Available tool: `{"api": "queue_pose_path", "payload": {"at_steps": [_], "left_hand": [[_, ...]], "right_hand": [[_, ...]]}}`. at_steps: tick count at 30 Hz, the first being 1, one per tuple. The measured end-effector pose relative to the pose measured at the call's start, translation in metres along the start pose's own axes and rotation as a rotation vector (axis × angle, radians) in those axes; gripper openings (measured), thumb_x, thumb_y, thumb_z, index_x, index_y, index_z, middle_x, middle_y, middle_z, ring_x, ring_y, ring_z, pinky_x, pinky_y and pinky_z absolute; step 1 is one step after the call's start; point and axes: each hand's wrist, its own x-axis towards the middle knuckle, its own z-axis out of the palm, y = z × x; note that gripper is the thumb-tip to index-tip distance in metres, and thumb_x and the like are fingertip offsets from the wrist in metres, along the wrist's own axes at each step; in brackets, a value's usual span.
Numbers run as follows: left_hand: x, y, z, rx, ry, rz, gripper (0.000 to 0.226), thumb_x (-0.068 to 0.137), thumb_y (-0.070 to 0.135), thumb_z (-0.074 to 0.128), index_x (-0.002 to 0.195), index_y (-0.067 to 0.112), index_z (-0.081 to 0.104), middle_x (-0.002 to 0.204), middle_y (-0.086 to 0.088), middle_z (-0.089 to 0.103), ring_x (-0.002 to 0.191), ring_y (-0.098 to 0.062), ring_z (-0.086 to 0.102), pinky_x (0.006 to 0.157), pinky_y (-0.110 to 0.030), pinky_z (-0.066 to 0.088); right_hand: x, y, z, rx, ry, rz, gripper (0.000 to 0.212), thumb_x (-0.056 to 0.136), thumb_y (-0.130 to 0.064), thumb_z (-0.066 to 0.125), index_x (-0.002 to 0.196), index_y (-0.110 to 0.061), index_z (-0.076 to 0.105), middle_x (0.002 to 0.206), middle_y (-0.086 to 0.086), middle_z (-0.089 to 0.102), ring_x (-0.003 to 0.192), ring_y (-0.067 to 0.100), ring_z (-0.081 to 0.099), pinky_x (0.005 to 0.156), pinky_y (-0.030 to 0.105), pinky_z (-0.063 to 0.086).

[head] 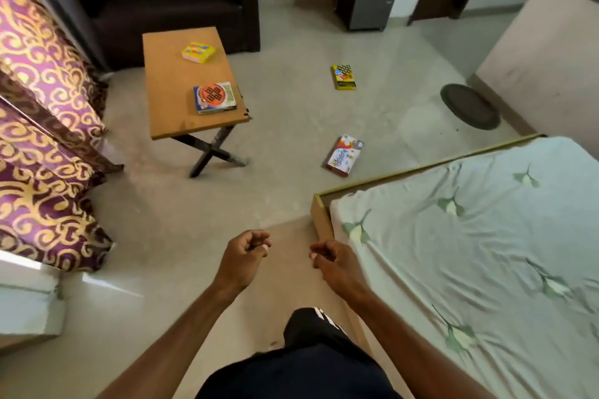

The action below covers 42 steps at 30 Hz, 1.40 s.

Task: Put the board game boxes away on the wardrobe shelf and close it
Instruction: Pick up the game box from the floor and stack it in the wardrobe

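- Left hand (247,248) and right hand (330,257) held out in front of the body, low in the head view, side by side with a gap between them. Both loosely curled, fingers bent in toward the palm, nothing held.
- Four board game boxes in sight, none picked up yet. Wardrobe and its shelf not in view.
- Small yellow box (198,51) on the far part of the wooden table (168,113); round-pattern box (214,97) on the same table, nearer the front edge. Table stands ahead and to the left.
- Checkered yellow box (343,77) on the bare floor, far ahead, slightly right.
- White and red box (344,155) on the floor ahead and a little right, near the corner of the bed (470,236) but apart from it. The closest of the four to the hands.
- Its long axis runs mostly away from the person, far end leaning right; a short end faces the hands.
- Judgement: right hand lies nearer this box, so a step forward and a stoop with that hand looks the natural opening. Table boxes favour the left hand.
- Task judged at its start: nothing gathered so far.
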Motion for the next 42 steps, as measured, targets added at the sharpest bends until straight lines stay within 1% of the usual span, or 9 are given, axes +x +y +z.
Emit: {"api": "queue_pose_path", "payload": {"at_steps": [5, 10, 20, 25, 29, 32, 36, 40, 42], "left_hand": [[0.112, 0.044, -0.033, -0.036, 0.042, -0.016, 0.026, 0.087, -0.005, 0.057, 0.108, 0.008, 0.066, 0.098, -0.008, 0.072, 0.086, -0.016, 0.066, 0.059, -0.006, 0.046], [0.231, 0.085, -0.069, -0.014, 0.090, -0.058, 0.026, 0.087, -0.004, 0.057, 0.108, 0.009, 0.067, 0.097, -0.007, 0.072, 0.088, -0.018, 0.066, 0.060, -0.008, 0.048], [0.471, 0.186, -0.099, 0.051, 0.040, -0.062, 0.025, 0.089, 0.000, 0.056, 0.105, 0.016, 0.067, 0.096, -0.001, 0.072, 0.087, -0.013, 0.066, 0.071, -0.016, 0.046], [0.613, 0.235, -0.068, 0.087, -0.103, -0.028, 0.032, 0.087, -0.006, 0.055, 0.095, 0.023, 0.066, 0.092, -0.003, 0.072, 0.088, -0.018, 0.067, 0.083, -0.028, 0.052], [0.712, 0.294, -0.025, 0.170, -0.267, -0.010, 0.032, 0.083, -0.011, 0.056, 0.096, 0.017, 0.067, 0.089, -0.004, 0.071, 0.083, -0.019, 0.065, 0.074, -0.019, 0.052], [0.778, 0.334, 0.014, 0.261, -0.442, 0.032, 0.029, 0.084, -0.010, 0.058, 0.101, 0.011, 0.068, 0.091, -0.007, 0.072, 0.090, -0.022, 0.067, 0.086, -0.032, 0.055], [0.850, 0.382, 0.085, 0.411, -0.631, 0.092, 0.028, 0.086, -0.006, 0.057, 0.108, 0.008, 0.068, 0.098, -0.008, 0.073, 0.094, -0.019, 0.069, 0.089, -0.031, 0.054], [0.905, 0.413, 0.179, 0.555, -0.832, 0.131, 0.029, 0.086, -0.006, 0.056, 0.108, 0.008, 0.067, 0.099, -0.009, 0.073, 0.095, -0.019, 0.068, 0.087, -0.028, 0.053], [0.927, 0.420, 0.231, 0.639, -0.937, 0.157, 0.028, 0.086, -0.007, 0.055, 0.107, 0.008, 0.067, 0.098, -0.010, 0.072, 0.094, -0.020, 0.067, 0.087, -0.029, 0.053]], "right_hand": [[0.121, -0.063, 0.023, 0.055, -0.055, -0.017, 0.016, 0.091, -0.015, 0.063, 0.094, -0.030, 0.067, 0.085, -0.007, 0.071, 0.075, 0.002, 0.066, 0.056, 0.010, 0.045], [0.253, -0.124, 0.037, 0.076, -0.093, 0.003, 0.015, 0.090, -0.018, 0.064, 0.102, -0.024, 0.071, 0.092, -0.004, 0.074, 0.085, 0.012, 0.070, 0.065, 0.020, 0.048], [0.484, -0.246, 0.020, 0.071, -0.064, -0.025, 0.018, 0.089, -0.015, 0.064, 0.104, -0.018, 0.072, 0.093, 0.000, 0.075, 0.083, 0.015, 0.070, 0.063, 0.019, 0.047], [0.595, -0.269, -0.017, 0.128, 0.064, 0.045, 0.015, 0.088, -0.015, 0.063, 0.098, -0.023, 0.071, 0.088, 0.000, 0.075, 0.079, 0.012, 0.070, 0.064, 0.020, 0.046], [0.661, -0.283, -0.063, 0.222, 0.206, 0.155, 0.019, 0.088, -0.010, 0.061, 0.102, -0.017, 0.071, 0.093, 0.003, 0.074, 0.081, 0.013, 0.067, 0.062, 0.018, 0.044], [0.699, -0.284, -0.096, 0.309, 0.358, 0.214, 0.017, 0.085, -0.016, 0.061, 0.095, -0.026, 0.070, 0.090, -0.003, 0.072, 0.083, 0.014, 0.066, 0.066, 0.024, 0.045], [0.738, -0.275, -0.142, 0.437, 0.576, 0.319, 0.016, 0.087, -0.012, 0.063, 0.093, -0.024, 0.071, 0.086, -0.004, 0.070, 0.077, 0.013, 0.062, 0.074, 0.029, 0.048], [0.770, -0.249, -0.188, 0.563, 0.783, 0.426, 0.014, 0.081, -0.022, 0.064, 0.089, -0.029, 0.073, 0.092, -0.002, 0.075, 0.086, 0.018, 0.068, 0.078, 0.039, 0.053], [0.787, -0.233, -0.211, 0.637, 0.859, 0.479, 0.016, 0.083, -0.020, 0.063, 0.086, -0.034, 0.071, 0.094, -0.002, 0.075, 0.089, 0.019, 0.070, 0.080, 0.040, 0.055]]}}
